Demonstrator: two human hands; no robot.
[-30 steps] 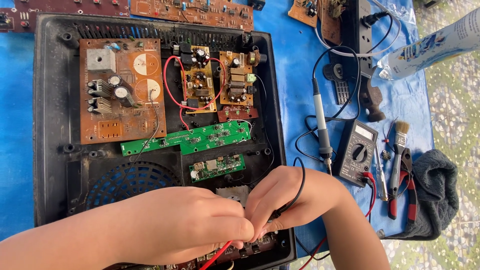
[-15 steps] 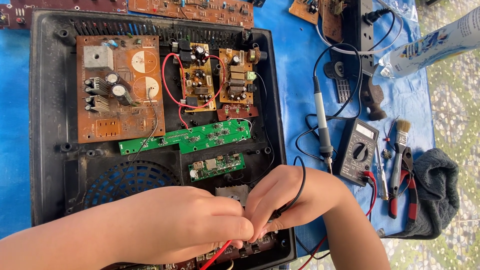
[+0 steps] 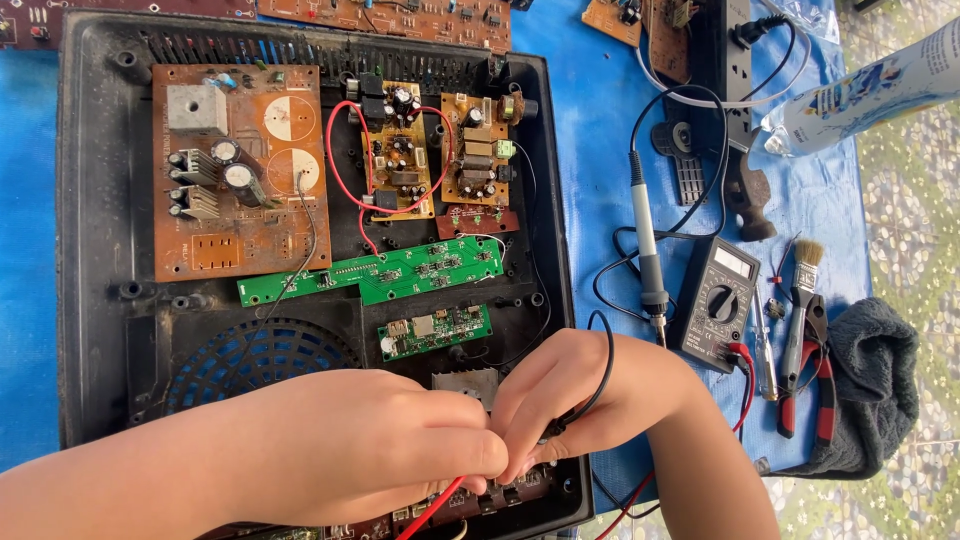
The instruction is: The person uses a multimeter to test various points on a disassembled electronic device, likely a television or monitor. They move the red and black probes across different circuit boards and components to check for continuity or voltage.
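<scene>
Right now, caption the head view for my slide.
Both hands, left hand and right hand, press multimeter probe leads into an opened black chassis.

Electronics repair spot, prob. an informal outdoor workshop. Blue tarp covers the bench; pebbled ground shows at the right edge. An opened black case w/ 5 circuit boards lies on it. Beside it: soldering iron, multimeter, pliers, brush, power strip, grey rag. Spare boards along the top edge.
</scene>
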